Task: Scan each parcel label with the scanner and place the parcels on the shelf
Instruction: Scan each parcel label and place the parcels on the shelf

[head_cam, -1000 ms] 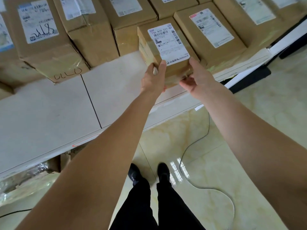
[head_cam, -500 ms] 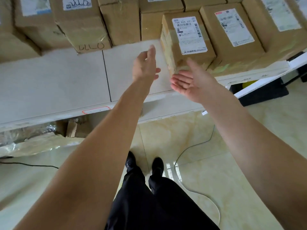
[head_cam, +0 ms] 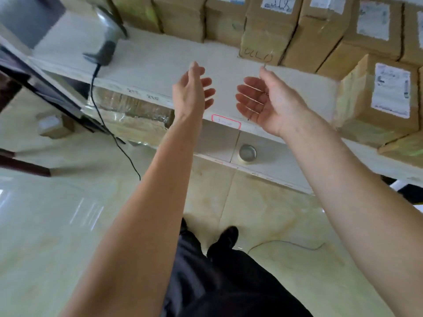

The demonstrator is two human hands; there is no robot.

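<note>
My left hand [head_cam: 192,92] and my right hand [head_cam: 265,104] hover empty over the front of the white shelf [head_cam: 158,65], palms facing each other with relaxed fingers. The parcel just set down [head_cam: 377,99], a brown box with a white label, stands at the right end of the shelf. More labelled brown parcels [head_cam: 270,24] line the back of the shelf. The scanner [head_cam: 107,35], grey and black with a dark cable, sits on the shelf at the left, well away from both hands.
A dark monitor edge [head_cam: 45,88] runs along the left. A roll of clear tape [head_cam: 247,153] lies on the lower shelf, next to a plastic-wrapped bundle [head_cam: 137,120]. A small box [head_cam: 55,125] sits on the tiled floor; cables trail across it.
Both hands let go of the parcel and drew back from it. My view has swung left, so the scanner and monitor have come into sight.
</note>
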